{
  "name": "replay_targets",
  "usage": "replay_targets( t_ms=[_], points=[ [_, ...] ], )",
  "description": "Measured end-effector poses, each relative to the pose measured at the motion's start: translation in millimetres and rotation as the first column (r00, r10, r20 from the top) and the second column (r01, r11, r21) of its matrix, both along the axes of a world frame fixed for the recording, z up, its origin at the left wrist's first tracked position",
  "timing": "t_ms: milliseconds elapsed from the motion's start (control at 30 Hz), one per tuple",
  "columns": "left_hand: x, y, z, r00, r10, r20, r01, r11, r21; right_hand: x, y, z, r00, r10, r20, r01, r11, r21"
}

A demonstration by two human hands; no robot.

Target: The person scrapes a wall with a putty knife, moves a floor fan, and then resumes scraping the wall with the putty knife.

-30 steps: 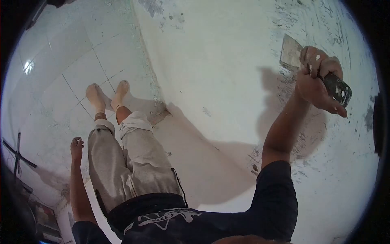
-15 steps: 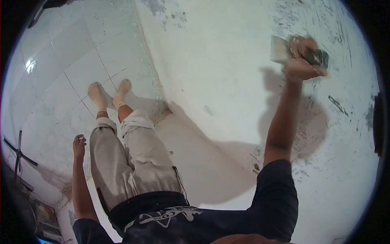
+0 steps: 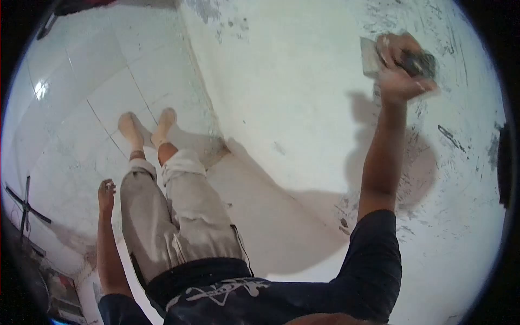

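At the upper right, my right hand (image 3: 402, 67) is wrapped round the dark handle of a scraper (image 3: 370, 57). The tool's wide, flat pale blade points left and lies against or close to the whitish wall (image 3: 303, 97); contact cannot be made out. Dark scuffs and scratches mark the wall around the hand. My left hand (image 3: 107, 190) hangs low on the left beside my trouser leg, its fingers curled. Whether something small is in it is too small to tell.
The pale tiled floor (image 3: 81, 81) meets the wall along a brownish edge. Black crossed bars (image 3: 26, 206) stand at the far left, above a cluttered dark object (image 3: 59, 287). Another dark item (image 3: 81, 6) shows at the top left.
My right hand and the scraper have moved slightly up the wall in the view, and the hand is blurred. My left hand has hardly moved.
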State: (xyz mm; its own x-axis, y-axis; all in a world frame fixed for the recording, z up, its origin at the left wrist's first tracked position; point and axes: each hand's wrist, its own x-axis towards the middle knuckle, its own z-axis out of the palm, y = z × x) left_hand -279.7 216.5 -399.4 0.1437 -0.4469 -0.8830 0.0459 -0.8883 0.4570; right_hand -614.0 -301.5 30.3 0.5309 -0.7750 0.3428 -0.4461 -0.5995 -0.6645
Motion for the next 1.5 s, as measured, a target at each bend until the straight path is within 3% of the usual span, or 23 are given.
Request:
replay_targets(
  t_ms=[67, 167, 200, 233, 300, 400, 467, 500, 567, 700, 867, 900, 933, 967, 1000, 1033, 1067, 1133, 1200, 1233, 1300, 1367, 1500],
  points=[
    [-1.6, 10.1, -0.1, 0.998, 0.045, -0.037, -0.044, 0.999, 0.03, -14.0, -14.4, 27.2, 0.897, 0.374, 0.235, -0.441, 0.792, 0.422],
    [2.9, 24.8, 0.0, 1.0, 0.003, -0.014, -0.003, 1.0, 0.01, -9.6, -11.5, 2.6, 0.878, -0.38, 0.292, 0.244, 0.878, 0.411],
    [2.2, 24.3, -11.0, 1.0, 0.002, 0.004, -0.002, 1.0, -0.019, -15.3, -24.4, 10.4, 0.975, -0.138, 0.175, 0.033, 0.866, 0.499],
    [6.4, 40.6, -31.6, 0.997, -0.078, 0.007, 0.079, 0.993, -0.083, -18.8, -36.8, 30.9, 0.932, 0.282, 0.229, -0.363, 0.738, 0.569],
    [5.1, 28.4, -9.5, 0.999, -0.032, -0.013, 0.032, 0.999, -0.016, -26.6, -42.0, 42.7, 0.722, 0.618, 0.311, -0.642, 0.433, 0.633],
    [6.2, 21.8, 4.2, 0.999, 0.048, -0.024, -0.047, 0.998, 0.036, -52.4, -33.0, 6.6, 0.987, -0.062, 0.15, 0.003, 0.93, 0.366],
    [9.5, 39.2, -17.7, 0.999, 0.031, -0.024, -0.03, 0.999, 0.027, -8.0, -13.1, 31.7, 0.979, 0.187, 0.077, -0.202, 0.884, 0.422],
    [6.0, 32.1, -5.5, 0.999, 0.033, -0.026, -0.031, 0.999, 0.039, 14.2, 1.9, 24.7, 0.971, -0.157, 0.181, 0.094, 0.944, 0.317],
    [5.9, 14.2, 13.8, 1.0, 0.024, -0.002, -0.024, 0.996, 0.083, -4.5, -13.5, 15.3, 0.937, -0.311, 0.157, 0.244, 0.907, 0.344],
    [6.0, 21.7, 3.1, 0.999, 0.027, -0.026, -0.026, 0.998, 0.06, -25.1, -30.5, 39.2, 0.906, 0.365, 0.213, -0.422, 0.763, 0.49],
    [5.0, 7.0, 3.8, 0.999, 0.012, -0.032, -0.009, 0.996, 0.088, -78.1, -59.5, 13.2, 0.857, -0.339, 0.388, 0.111, 0.856, 0.504],
    [2.7, 8.3, 8.8, 0.999, 0.035, -0.041, -0.032, 0.997, 0.07, -53.3, -62.4, 29.9, 0.862, 0.207, 0.463, -0.477, 0.641, 0.602],
    [1.3, 12.1, 15.0, 0.997, 0.058, -0.047, -0.055, 0.997, 0.059, -42.5, -33.3, 40.3, 0.829, 0.412, 0.379, -0.559, 0.615, 0.556],
    [-1.3, 6.6, 18.5, 0.998, 0.056, -0.003, -0.055, 0.994, 0.093, -46.7, -30.4, 33.8, 0.903, 0.28, 0.326, -0.411, 0.782, 0.469],
    [0.2, 12.6, 17.6, 0.999, 0.045, -0.007, -0.045, 0.994, 0.097, -57.7, -19.2, 16.3, 0.985, -0.08, 0.154, 0.037, 0.964, 0.264],
    [0.7, 19.5, 10.9, 1.0, 0.016, -0.017, -0.014, 0.996, 0.088, -65.0, -11.1, 11.4, 0.986, -0.127, 0.106, 0.1, 0.968, 0.229],
    [2.6, 23.0, -2.2, 1.0, 0.001, -0.016, 0.001, 0.998, 0.069, -21.3, 5.7, 18.1, 0.998, 0.021, -0.056, -0.015, 0.993, 0.113],
    [3.2, 38.2, -18.7, 0.998, 0.045, -0.052, -0.04, 0.996, 0.082, -26.0, -5.8, 42.2, 0.88, 0.423, 0.215, -0.474, 0.751, 0.46],
    [4.6, 39.9, -21.1, 1.0, 0.02, -0.016, -0.02, 0.999, 0.028, -35.6, -0.3, 19.6, 0.999, 0.036, 0.021, -0.039, 0.989, 0.144],
    [2.9, 39.3, -19.9, 1.0, 0.016, 0.0, -0.016, 1.0, 0.014, -37.3, 11.6, 13.1, 0.848, -0.392, -0.356, 0.184, 0.848, -0.497],
    [3.0, 27.4, -20.4, 1.0, 0.01, 0.004, -0.01, 0.999, 0.032, -23.5, 13.1, 27.8, 0.989, 0.006, -0.146, -0.008, 1.0, -0.011],
    [-0.3, 31.6, -15.0, 1.0, -0.012, -0.009, 0.013, 0.996, 0.085, -17.3, 6.4, 37.8, 0.921, 0.319, 0.223, -0.388, 0.809, 0.441],
    [2.5, 33.4, -32.6, 1.0, 0.019, -0.014, -0.019, 1.0, -0.009, -5.6, 15.7, 14.2, 0.991, 0.011, -0.133, 0.021, 0.971, 0.239]
  ],
)
